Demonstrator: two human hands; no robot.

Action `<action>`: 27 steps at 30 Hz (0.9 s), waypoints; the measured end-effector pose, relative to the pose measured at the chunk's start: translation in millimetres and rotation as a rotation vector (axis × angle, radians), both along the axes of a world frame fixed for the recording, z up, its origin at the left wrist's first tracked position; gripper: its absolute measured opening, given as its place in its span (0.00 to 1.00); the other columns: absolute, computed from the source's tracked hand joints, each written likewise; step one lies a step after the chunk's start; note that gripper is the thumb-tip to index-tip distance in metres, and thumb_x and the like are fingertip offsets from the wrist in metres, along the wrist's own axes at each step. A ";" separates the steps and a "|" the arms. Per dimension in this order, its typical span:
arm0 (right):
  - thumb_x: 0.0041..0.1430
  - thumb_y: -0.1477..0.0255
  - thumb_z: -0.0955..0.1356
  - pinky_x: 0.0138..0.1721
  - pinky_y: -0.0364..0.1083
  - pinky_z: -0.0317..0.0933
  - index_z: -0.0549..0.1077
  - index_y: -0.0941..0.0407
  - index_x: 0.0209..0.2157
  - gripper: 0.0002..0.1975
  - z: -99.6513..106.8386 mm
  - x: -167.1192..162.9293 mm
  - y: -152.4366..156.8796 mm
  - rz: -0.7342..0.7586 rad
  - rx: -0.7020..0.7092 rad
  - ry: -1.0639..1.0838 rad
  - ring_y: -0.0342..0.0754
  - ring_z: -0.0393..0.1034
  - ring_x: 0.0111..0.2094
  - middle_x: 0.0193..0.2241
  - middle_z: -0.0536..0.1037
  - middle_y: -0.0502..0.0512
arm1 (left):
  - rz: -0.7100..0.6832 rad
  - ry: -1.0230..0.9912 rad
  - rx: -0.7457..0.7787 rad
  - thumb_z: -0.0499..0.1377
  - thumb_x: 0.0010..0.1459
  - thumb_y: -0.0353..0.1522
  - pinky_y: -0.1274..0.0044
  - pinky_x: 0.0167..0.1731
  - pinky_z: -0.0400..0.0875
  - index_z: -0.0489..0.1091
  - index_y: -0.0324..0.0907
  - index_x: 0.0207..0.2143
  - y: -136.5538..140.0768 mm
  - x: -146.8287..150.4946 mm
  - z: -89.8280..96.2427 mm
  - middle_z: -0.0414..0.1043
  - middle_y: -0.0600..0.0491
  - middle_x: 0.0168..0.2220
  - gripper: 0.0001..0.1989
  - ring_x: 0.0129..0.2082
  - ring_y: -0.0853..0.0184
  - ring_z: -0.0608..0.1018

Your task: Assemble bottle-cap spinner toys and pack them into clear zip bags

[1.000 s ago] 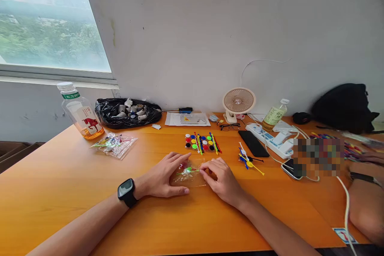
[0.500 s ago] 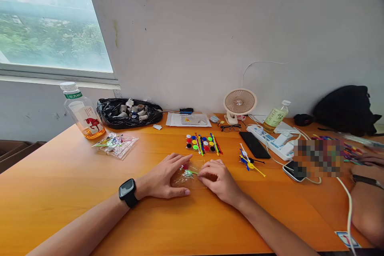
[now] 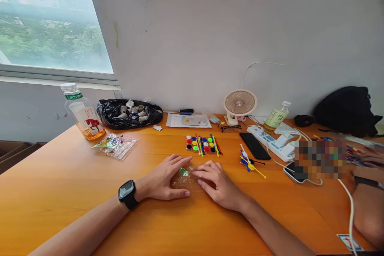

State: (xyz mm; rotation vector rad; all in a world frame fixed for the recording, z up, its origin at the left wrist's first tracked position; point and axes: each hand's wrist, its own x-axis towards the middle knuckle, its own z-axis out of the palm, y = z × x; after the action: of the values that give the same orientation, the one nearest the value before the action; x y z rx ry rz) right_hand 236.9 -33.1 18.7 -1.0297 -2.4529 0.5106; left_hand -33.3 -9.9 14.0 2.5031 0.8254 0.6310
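A clear plastic bag [image 3: 180, 182] lies flat on the table between my hands, with a green piece [image 3: 184, 172] showing through it. My left hand [image 3: 166, 178] rests across the bag's left side, open, thumb and fingers spread around it. My right hand [image 3: 217, 184] touches the bag's right side with its fingertips, thumb and fingers apart; nothing shows held in it. Just beyond stand rows of coloured round pieces [image 3: 189, 142] with coloured plastic arrows [image 3: 216, 144] beside them. Off to the right is a loose pile of joined arrow pieces [image 3: 250, 164].
A filled clear bag [image 3: 115, 146] and a large bottle [image 3: 85, 118] stand left. Behind are a black bag of grey parts [image 3: 129, 114], a fan [image 3: 240, 104] and glasses [image 3: 231, 129]. Rightward lie a phone [image 3: 255, 146], a power strip [image 3: 270, 142] and a co-worker's arm [image 3: 370, 204].
My right hand has shifted slightly left over the bag, its fingers less pinched. The green stick that was at its fingertips now shows only as a green piece inside the bag, farther left.
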 end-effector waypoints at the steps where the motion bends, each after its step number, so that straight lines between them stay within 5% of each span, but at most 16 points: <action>1: 0.73 0.72 0.65 0.54 0.55 0.59 0.75 0.45 0.59 0.17 -1.3 0.7 0.8 0.006 -0.002 0.018 0.54 0.67 0.53 0.52 0.80 0.53 | 0.000 0.002 0.002 0.66 0.58 0.53 0.58 0.62 0.68 0.51 0.47 0.73 0.0 0.1 0.1 0.67 0.42 0.63 0.48 0.61 0.49 0.69; 10: 0.71 0.72 0.67 0.56 0.56 0.63 0.81 0.50 0.43 0.09 -3.0 7.9 9.0 -0.054 0.021 0.152 0.53 0.68 0.50 0.43 0.82 0.54 | 0.063 0.069 0.060 0.65 0.54 0.60 0.54 0.63 0.63 0.52 0.47 0.73 1.0 -1.8 3.0 0.67 0.40 0.64 0.53 0.62 0.45 0.67; 19: 0.72 0.68 0.66 0.59 0.59 0.63 0.75 0.43 0.59 0.17 4.5 9.1 0.5 -0.065 -0.007 -0.052 0.55 0.63 0.54 0.51 0.71 0.57 | -0.023 0.101 0.068 0.64 0.56 0.59 0.52 0.67 0.57 0.51 0.50 0.74 1.4 0.0 6.0 0.63 0.44 0.69 0.51 0.67 0.44 0.64; 27: 0.72 0.69 0.66 0.60 0.59 0.63 0.78 0.44 0.54 0.14 2.4 11.0 5.3 -0.111 0.031 -0.006 0.55 0.63 0.53 0.48 0.71 0.57 | -0.032 0.148 0.074 0.62 0.58 0.59 0.44 0.69 0.49 0.44 0.53 0.76 1.4 -0.5 2.1 0.54 0.44 0.74 0.52 0.71 0.39 0.58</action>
State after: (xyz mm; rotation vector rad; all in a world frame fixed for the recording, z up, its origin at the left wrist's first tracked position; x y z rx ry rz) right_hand 247.9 -27.8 21.0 -1.1489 -2.3854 0.4328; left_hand -33.8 -8.6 16.1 2.6502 0.8264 0.4787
